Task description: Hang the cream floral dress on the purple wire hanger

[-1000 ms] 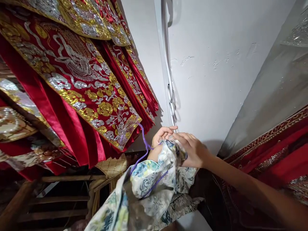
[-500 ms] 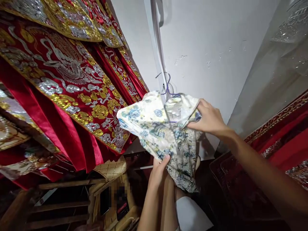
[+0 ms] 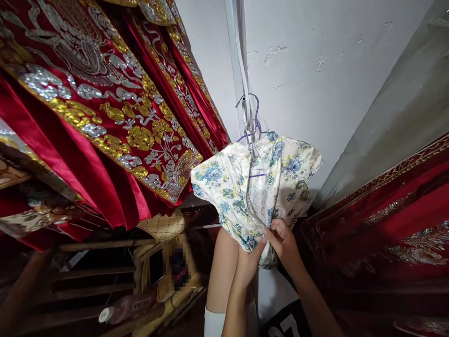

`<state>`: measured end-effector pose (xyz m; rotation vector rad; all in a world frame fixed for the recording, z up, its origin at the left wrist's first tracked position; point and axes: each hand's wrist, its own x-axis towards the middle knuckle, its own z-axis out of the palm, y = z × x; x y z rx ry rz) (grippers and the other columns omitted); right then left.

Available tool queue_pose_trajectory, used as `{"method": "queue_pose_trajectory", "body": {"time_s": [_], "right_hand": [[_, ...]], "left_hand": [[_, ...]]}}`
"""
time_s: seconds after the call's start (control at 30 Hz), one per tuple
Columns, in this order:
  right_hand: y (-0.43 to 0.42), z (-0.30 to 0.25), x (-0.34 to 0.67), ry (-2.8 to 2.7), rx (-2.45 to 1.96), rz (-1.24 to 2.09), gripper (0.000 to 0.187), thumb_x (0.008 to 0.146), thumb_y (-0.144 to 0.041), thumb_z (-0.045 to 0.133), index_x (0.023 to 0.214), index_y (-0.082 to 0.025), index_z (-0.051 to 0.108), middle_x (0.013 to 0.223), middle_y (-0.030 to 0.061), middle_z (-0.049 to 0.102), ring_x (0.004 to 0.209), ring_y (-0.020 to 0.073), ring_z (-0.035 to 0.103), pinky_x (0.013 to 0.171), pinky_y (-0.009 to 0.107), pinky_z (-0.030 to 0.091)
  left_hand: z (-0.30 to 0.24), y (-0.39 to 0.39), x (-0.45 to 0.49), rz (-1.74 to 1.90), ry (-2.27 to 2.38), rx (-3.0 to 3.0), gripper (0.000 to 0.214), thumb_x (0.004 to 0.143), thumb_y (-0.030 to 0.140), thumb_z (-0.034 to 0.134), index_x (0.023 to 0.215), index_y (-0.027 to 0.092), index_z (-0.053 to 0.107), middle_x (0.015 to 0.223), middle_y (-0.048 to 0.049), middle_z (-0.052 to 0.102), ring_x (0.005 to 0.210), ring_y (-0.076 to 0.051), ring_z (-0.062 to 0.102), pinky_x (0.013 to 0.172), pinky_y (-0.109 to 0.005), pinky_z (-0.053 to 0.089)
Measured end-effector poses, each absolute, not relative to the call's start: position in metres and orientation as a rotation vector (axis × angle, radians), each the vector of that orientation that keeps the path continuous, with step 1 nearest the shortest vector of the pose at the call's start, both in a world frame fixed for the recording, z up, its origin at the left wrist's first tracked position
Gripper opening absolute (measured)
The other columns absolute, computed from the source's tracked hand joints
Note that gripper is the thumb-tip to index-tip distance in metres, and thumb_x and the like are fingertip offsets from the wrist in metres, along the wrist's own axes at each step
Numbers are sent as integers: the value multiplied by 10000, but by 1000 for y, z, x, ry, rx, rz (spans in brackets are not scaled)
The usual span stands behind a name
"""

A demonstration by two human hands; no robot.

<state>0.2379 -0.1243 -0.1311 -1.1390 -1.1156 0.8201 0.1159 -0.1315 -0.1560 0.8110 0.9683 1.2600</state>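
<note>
A white short-sleeved shirt [image 3: 224,187] with blue and yellow flowers hangs on a purple hanger [image 3: 258,117], its front parted at the neck. My left hand [image 3: 250,262] pinches the front at the lower hem, the thumb on top of the cloth. Right beside it, my right hand [image 3: 283,241] has its fingers closed on the other front edge. The two hands nearly touch where the front panels come together. Exactly what lies between the right fingertips is hard to make out beyond the cloth.
Red costumes with gold and silver sequins [image 3: 140,135] hang at the left, and more red cloth [image 3: 403,201] at the right. A pale strap [image 3: 238,61] runs down the white wall. Below left are a wooden chair [image 3: 140,252] and a bottle [image 3: 129,306].
My right hand has left the shirt's right shoulder and come down to the lower front beside my left hand. The right side now lies spread out.
</note>
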Motion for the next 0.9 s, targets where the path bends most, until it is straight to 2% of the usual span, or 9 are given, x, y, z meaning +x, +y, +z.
{"method": "queue_pose_trajectory", "body": {"time_s": [0.1, 0.27, 0.4, 0.5, 0.57, 0.63, 0.7, 0.8, 0.9], "right_hand": [[-116, -152, 236, -1205, -1157, 1087, 386, 823, -527, 709, 692, -239, 487, 617, -20, 507, 603, 191, 537, 563, 299, 469], [-109, -153, 244, -1289, -1158, 1205, 529, 801, -644, 697, 620, -232, 419, 571, -29, 418, 583, 171, 443, 531, 287, 383], [-118, -147, 249, -1233, -1205, 1197, 553, 855, -659, 623, 592, -236, 382, 561, -32, 365, 551, 148, 348, 527, 294, 304], [-124, -143, 252, -1163, -1231, 1172, 540, 893, -644, 570, 572, -242, 407, 536, -25, 380, 530, 155, 358, 522, 302, 302], [-125, -142, 254, -1143, -1240, 1164, 541, 886, -634, 582, 558, -244, 401, 523, -27, 378, 517, 150, 360, 516, 301, 299], [-125, -141, 255, -1156, -1228, 1182, 551, 882, -623, 595, 538, -238, 404, 515, -25, 393, 514, 140, 365, 521, 296, 302], [-123, -140, 255, -1173, -1192, 1244, 537, 876, -620, 604, 540, -219, 485, 517, -13, 456, 517, 133, 382, 531, 290, 311], [-120, -140, 252, -1164, -1107, 1411, 494, 826, -639, 634, 623, -189, 639, 537, 13, 572, 494, 125, 397, 504, 283, 295], [-116, -139, 253, -1157, -1072, 1538, 460, 790, -616, 660, 658, -176, 687, 569, 39, 654, 466, 111, 397, 480, 274, 277]], "left_hand": [[-169, -131, 110, 1298, 1003, 914, 681, 797, 420, 835, 1416, 247, 609, 1546, -121, 541, 1495, -334, 426, 1283, -460, 266], [-180, -128, 105, 1334, 1059, 905, 705, 772, 449, 842, 1410, 251, 619, 1487, -135, 595, 1487, -361, 430, 1268, -477, 294], [-172, -129, 109, 1328, 1109, 952, 711, 779, 459, 830, 1411, 226, 600, 1439, -151, 619, 1485, -358, 429, 1279, -485, 251], [-171, -129, 106, 1342, 1199, 957, 689, 774, 469, 826, 1365, 196, 601, 1325, -164, 667, 1387, -372, 527, 1229, -511, 327], [-174, -130, 100, 1512, 1336, 964, 651, 802, 464, 800, 1355, 206, 573, 1290, -152, 660, 1311, -355, 574, 1169, -514, 396], [-178, -132, 96, 1811, 1500, 993, 612, 828, 426, 781, 1354, 226, 538, 1348, -135, 599, 1308, -318, 556, 1142, -485, 419], [-181, -132, 96, 1972, 1518, 1114, 493, 857, 370, 757, 1287, 226, 563, 1352, -119, 575, 1302, -281, 546, 1125, -441, 428], [-178, -128, 107, 1608, 1231, 1378, 218, 931, 324, 656, 1104, 194, 628, 1064, -80, 673, 1028, -219, 654, 932, -351, 520], [-169, -114, 117, 1220, 1007, 1487, 108, 960, 280, 555, 971, 185, 606, 762, -7, 616, 698, -158, 595, 671, -272, 478]]}}
